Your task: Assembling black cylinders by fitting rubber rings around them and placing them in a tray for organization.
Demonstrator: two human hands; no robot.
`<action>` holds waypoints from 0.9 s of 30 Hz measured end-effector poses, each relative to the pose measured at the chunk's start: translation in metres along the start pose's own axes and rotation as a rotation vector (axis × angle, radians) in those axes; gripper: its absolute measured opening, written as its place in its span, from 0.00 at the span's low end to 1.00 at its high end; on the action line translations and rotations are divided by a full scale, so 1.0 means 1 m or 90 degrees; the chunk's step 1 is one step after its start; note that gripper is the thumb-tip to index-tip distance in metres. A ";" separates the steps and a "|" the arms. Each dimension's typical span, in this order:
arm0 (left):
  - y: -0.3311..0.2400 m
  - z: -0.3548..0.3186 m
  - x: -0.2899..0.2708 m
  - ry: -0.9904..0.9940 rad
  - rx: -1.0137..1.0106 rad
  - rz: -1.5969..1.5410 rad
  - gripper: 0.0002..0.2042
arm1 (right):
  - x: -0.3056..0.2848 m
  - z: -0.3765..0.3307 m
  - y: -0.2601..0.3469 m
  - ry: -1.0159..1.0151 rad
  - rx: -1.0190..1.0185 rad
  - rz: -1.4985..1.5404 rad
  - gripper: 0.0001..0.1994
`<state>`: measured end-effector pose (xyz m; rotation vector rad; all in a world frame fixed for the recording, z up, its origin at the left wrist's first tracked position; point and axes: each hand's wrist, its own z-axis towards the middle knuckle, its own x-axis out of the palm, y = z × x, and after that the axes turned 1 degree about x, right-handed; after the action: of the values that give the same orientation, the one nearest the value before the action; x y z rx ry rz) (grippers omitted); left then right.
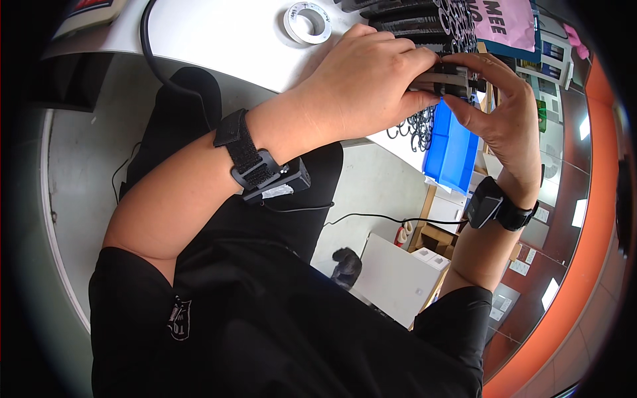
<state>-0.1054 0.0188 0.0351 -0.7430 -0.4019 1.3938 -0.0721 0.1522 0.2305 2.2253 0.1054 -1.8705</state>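
fingers (419,61) of left hand (371,83) and right hand (507,116) pinch a dark object (446,82); pink sheet (517,30) bears black lettering (493,24).

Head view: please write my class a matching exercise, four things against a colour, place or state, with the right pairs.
1. Ring-shaped roll
2. Tray
3. Lettered sheet
4. Dark-and-pale object

a. Between the fingers of the left hand and right hand
b. Blue
c. Pink
d. White, on the tabletop

Pairs: 1-d; 2-b; 3-c; 4-a
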 end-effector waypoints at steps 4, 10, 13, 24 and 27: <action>-0.001 0.000 0.002 0.003 -0.003 -0.004 0.17 | 0.000 -0.002 0.000 -0.008 0.008 -0.002 0.24; 0.001 0.000 0.000 -0.001 -0.009 0.005 0.19 | 0.004 0.000 -0.004 -0.016 -0.015 0.003 0.24; 0.000 0.000 0.001 0.000 -0.014 -0.012 0.20 | 0.005 -0.002 -0.006 -0.038 -0.034 0.000 0.24; 0.002 0.003 0.003 -0.104 0.067 -0.051 0.25 | 0.006 -0.004 -0.010 -0.046 -0.021 0.026 0.24; 0.002 0.003 0.001 -0.090 0.059 -0.060 0.24 | 0.006 -0.004 -0.010 -0.051 -0.015 0.022 0.24</action>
<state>-0.1086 0.0205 0.0354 -0.5455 -0.4736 1.3710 -0.0691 0.1621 0.2244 2.1204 0.0737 -1.9261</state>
